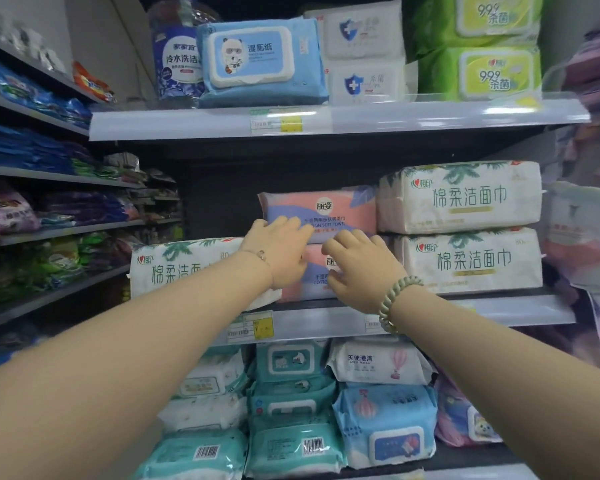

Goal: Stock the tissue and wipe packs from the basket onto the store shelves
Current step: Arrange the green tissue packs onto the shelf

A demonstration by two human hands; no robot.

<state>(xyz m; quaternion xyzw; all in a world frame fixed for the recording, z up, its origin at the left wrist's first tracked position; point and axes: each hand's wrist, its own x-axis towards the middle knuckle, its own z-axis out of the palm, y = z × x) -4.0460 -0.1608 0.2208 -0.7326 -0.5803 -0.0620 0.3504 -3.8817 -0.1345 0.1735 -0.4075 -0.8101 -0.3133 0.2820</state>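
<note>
I read 湿厕纸 on blue pack (262,60), 12 o'clock; 99.9 杀菌 on green pack (478,74), 1 o'clock; 棉柔洁面巾 on white pack (461,199), 3 o'clock; 丽姿, SOFT TOWEL on pink pack (326,209), centre.

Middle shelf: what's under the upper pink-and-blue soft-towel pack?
A second pink-and-blue plastic-wrapped towel pack of the same design, lying on the grey shelf. The left hand and right hand cover much of its front, so its full label and left edge are hidden.

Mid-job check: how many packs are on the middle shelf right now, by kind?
White leaf-print packs: 3
Pink-blue packs: 2
Total: 5
</note>
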